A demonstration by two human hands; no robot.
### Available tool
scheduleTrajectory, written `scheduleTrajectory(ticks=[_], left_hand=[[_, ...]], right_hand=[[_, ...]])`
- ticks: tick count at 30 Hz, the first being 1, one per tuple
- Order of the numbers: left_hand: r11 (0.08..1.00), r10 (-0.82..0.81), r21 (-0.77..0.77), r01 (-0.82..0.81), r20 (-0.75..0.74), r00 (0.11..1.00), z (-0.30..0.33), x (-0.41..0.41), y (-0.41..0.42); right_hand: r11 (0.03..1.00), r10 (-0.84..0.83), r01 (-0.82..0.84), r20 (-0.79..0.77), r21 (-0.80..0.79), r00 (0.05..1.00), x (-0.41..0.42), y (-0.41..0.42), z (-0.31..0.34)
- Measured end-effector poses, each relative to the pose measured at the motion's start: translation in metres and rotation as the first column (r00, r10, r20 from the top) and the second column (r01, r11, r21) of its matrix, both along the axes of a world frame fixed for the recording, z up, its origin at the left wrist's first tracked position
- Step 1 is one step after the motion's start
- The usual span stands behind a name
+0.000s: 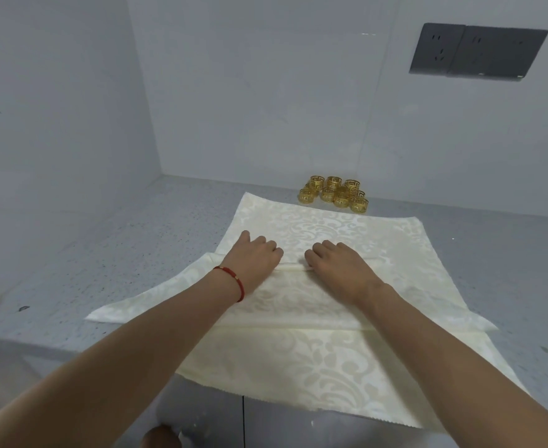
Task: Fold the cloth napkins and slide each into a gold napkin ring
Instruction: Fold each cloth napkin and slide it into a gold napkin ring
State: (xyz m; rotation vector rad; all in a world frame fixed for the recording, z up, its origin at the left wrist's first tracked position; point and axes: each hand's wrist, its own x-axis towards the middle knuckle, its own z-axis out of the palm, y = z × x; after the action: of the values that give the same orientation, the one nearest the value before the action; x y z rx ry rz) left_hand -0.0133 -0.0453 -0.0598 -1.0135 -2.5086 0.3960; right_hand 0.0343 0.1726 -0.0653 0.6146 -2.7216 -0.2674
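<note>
Cloth is what we are handling here: a cream damask napkin with a pale scroll pattern (314, 286) lies spread on the grey speckled table (120, 260), on top of a second napkin of the same cloth (298, 367) whose near edge hangs over the table's front. Our left hand (253, 253) and right hand (340, 260) sit side by side near the middle of the top napkin, fingers curled down onto a narrow rolled or folded ridge of fabric that shows between them. We judge both hands to be pinching that ridge, though the fingertips are hidden beneath the knuckles. The cloth looks light, soft and limp, so it should crease readily but also slide on the layer below; holding the fold at its edge keeps it straight. The cluster of gold filigree napkin rings (334, 194) stands just beyond the far edge, untouched; they look rigid and light.
</note>
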Motion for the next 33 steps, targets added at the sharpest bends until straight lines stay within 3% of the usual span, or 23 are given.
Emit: scheduleTrajectory(ticks=[2,5,7,9,13,20,23,25,28,33], left_hand=[[0.998,-0.022,-0.051,0.024,0.034,0.999,0.002,-0.001,-0.001],[0.981,0.04,0.173,-0.092,0.285,0.958,0.005,-0.004,-0.007],[0.913,0.032,0.354,-0.203,0.433,0.901,0.004,-0.005,-0.011],[0.872,0.02,0.416,-0.26,0.5,0.866,0.0,-0.006,-0.013],[0.896,0.008,0.401,-0.192,0.417,0.909,-0.004,-0.002,-0.013],[0.991,-0.046,0.133,0.032,0.1,0.994,-0.006,0.012,-0.019],[0.993,-0.023,0.116,0.005,0.149,0.989,-0.012,0.016,-0.021],[0.97,0.014,0.23,-0.076,0.259,0.966,-0.008,0.018,-0.018],[0.863,0.021,0.449,-0.231,0.425,0.905,-0.004,0.018,-0.017],[0.873,0.015,0.437,-0.217,0.422,0.907,-0.004,0.024,-0.019]], right_hand=[[0.999,0.008,-0.009,0.03,0.033,1.0,0.005,0.001,-0.001],[0.989,-0.062,0.075,0.103,-0.124,0.993,0.002,0.006,0.001],[0.956,-0.099,0.135,0.148,-0.261,0.984,-0.001,0.008,0.0],[0.936,-0.113,0.161,0.167,-0.313,0.98,-0.003,0.009,-0.004],[0.948,-0.084,0.113,0.108,-0.297,0.991,0.001,0.009,-0.007],[1.0,0.006,-0.006,-0.044,0.002,0.999,0.019,0.003,-0.007],[0.999,0.043,-0.043,0.006,0.026,0.999,0.025,0.005,-0.006],[0.992,0.012,-0.006,0.05,-0.128,0.999,0.024,0.006,-0.004],[0.902,-0.056,0.108,0.133,-0.418,0.989,0.022,0.007,-0.005],[0.941,-0.058,0.086,0.094,-0.328,0.994,0.022,0.006,-0.007]])
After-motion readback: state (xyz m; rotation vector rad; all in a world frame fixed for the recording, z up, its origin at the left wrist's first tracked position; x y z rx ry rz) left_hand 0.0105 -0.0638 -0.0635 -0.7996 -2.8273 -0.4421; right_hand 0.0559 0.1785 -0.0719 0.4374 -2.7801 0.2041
